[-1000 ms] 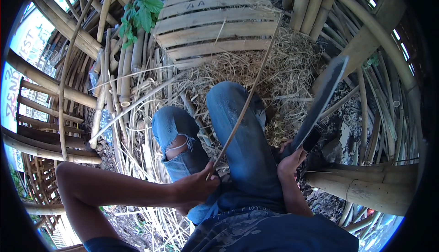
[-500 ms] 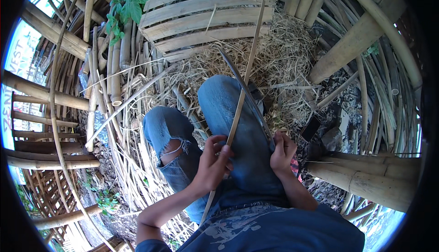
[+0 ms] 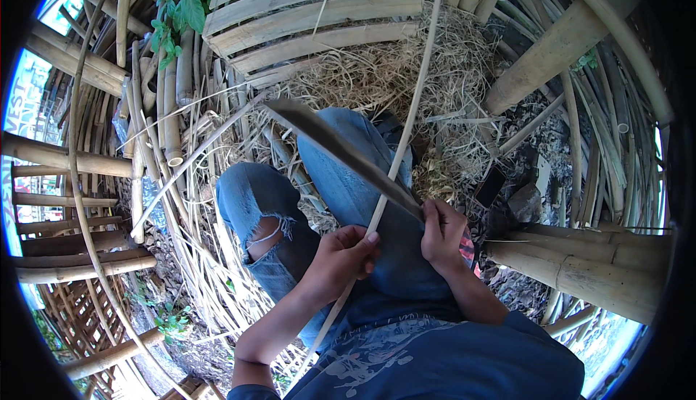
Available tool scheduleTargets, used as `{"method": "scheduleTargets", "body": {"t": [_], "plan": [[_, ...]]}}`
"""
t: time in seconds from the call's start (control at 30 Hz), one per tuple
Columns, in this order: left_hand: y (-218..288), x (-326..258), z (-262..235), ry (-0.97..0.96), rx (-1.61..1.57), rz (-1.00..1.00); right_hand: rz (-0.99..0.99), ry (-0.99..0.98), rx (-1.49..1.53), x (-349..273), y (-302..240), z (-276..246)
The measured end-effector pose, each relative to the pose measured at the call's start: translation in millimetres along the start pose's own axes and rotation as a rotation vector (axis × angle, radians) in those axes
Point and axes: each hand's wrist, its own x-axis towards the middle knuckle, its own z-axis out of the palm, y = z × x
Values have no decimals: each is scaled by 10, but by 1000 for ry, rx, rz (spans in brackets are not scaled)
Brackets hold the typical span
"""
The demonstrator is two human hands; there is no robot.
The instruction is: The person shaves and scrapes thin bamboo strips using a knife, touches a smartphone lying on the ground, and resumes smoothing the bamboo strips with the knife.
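Note:
My left hand is closed around a long, thin bamboo strip, thumb pressed on it. The strip runs from beside my left forearm up across my thigh toward the slatted crate. In my right hand is a large knife, a machete by its long broad blade; my fingers hide its handle. Its dark blade points up and left and crosses the strip above my right thigh. Whether blade and strip touch, I cannot tell.
A slatted wooden crate stands ahead, with a heap of shavings before it. Pale strips lie to the left. Thick bamboo poles flank my right side, near a dark phone-like rectangle. A bamboo rail frame stands left.
The machete's tip has swung left and its broad side now shows more. The bamboo strip has turned, its upper end shifting right. My view has shifted slightly.

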Motion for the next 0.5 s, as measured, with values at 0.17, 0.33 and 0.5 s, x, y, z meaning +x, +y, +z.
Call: {"method": "scheduleTargets", "body": {"t": [0.17,0.33,0.5], "plan": [[-52,-19,52,-41,-36,49,-239,-2,-161,43,-48,20],[-204,-37,174,98,-27,147,-308,-146,-352,112,-105,52],[-165,-55,157,40,-122,41,-368,-150,-364,135,-70,44]]}}
